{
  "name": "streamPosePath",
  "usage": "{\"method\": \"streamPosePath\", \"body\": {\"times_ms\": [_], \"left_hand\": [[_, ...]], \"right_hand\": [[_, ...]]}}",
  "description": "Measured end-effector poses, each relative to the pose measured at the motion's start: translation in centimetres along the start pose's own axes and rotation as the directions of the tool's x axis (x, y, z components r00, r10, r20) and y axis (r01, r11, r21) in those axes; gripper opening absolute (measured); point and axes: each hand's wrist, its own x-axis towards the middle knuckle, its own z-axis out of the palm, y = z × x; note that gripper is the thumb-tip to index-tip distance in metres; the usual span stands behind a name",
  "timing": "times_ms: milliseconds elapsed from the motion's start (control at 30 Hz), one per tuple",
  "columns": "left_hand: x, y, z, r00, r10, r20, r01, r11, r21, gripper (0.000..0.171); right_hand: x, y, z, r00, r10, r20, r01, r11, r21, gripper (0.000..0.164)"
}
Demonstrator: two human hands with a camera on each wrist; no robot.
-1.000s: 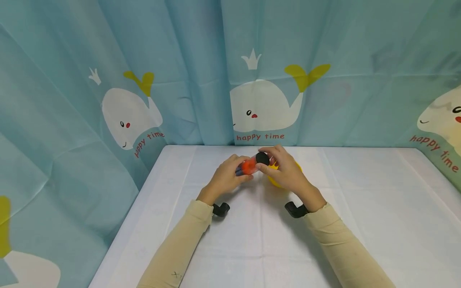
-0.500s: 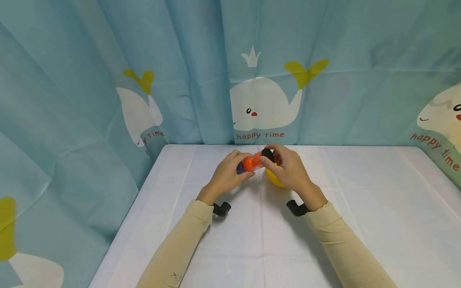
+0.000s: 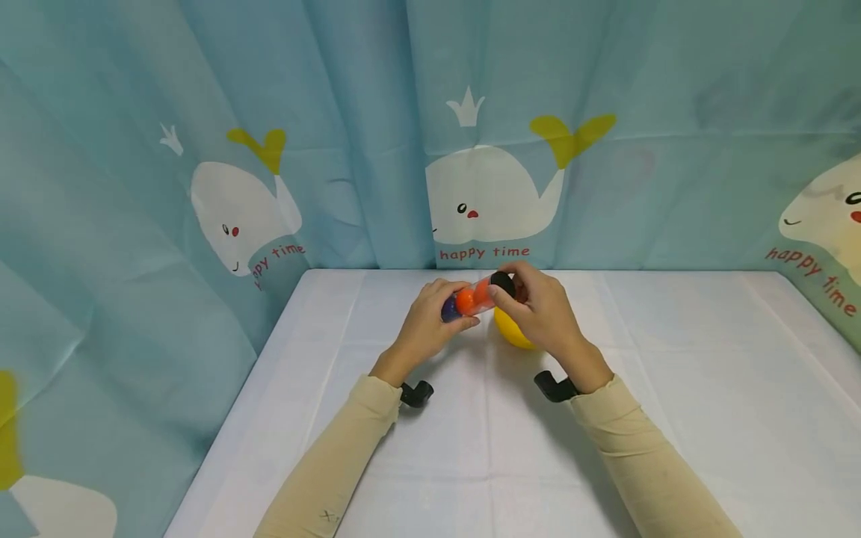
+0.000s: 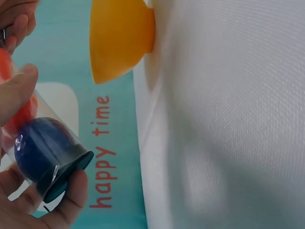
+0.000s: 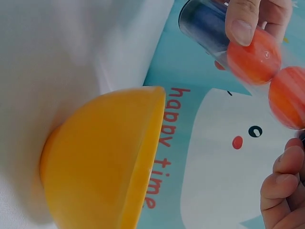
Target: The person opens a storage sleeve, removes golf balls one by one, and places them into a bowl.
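Up over the white table [image 3: 673, 359], a clear tube [image 3: 481, 294] with 2 orange balls [image 5: 252, 57] and 1 blue ball [image 4: 44, 145] is held tilted. It is gripped by the left hand [image 3: 420, 320]; its black cap [image 3: 502, 283] is pinched by the right hand's [image 3: 543, 308] fingers, near a yellow bowl [image 3: 513, 332].

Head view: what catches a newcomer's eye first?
Probably the clear tube with orange balls and a dark blue ball, held between left fingers and right fingers above the white fabric-covered table. Next, the round yellow bowl on that table, then the blue whale-print curtain behind.
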Motion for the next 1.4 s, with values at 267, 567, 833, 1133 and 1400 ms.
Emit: {"method": "streamPosePath", "body": {"times_ms": [267,567,833,1133,1400], "left_hand": [[0.2,-0.3,-0.7,1.000,0.020,-0.004,-0.020,0.993,-0.115,0.055],[0.2,-0.8,-1.2,1.000,0.018,0.019,-0.013,0.967,-0.255,0.055],[0.0,-1.3,-1.6,0.996,-0.042,0.080,0.067,0.938,-0.341,0.051],[0.1,-1.4,-1.9,0.995,-0.035,0.095,0.065,0.938,-0.341,0.046],[0.2,-1.4,-2.1,0.994,-0.031,0.108,0.064,0.944,-0.323,0.049]], "right_hand": [[0.0,-0.2,-0.2,1.000,0.004,0.002,-0.004,1.000,0.019,0.028],[-0.1,-0.2,-0.3,1.000,-0.002,-0.006,0.002,0.998,0.055,0.026],[-0.3,-0.1,0.0,0.999,-0.036,0.017,0.035,0.998,0.051,0.026],[-0.3,0.1,0.0,0.998,-0.033,0.046,0.029,0.996,0.086,0.026],[-0.2,0.3,0.0,0.998,-0.012,0.061,0.005,0.994,0.110,0.030]]}}
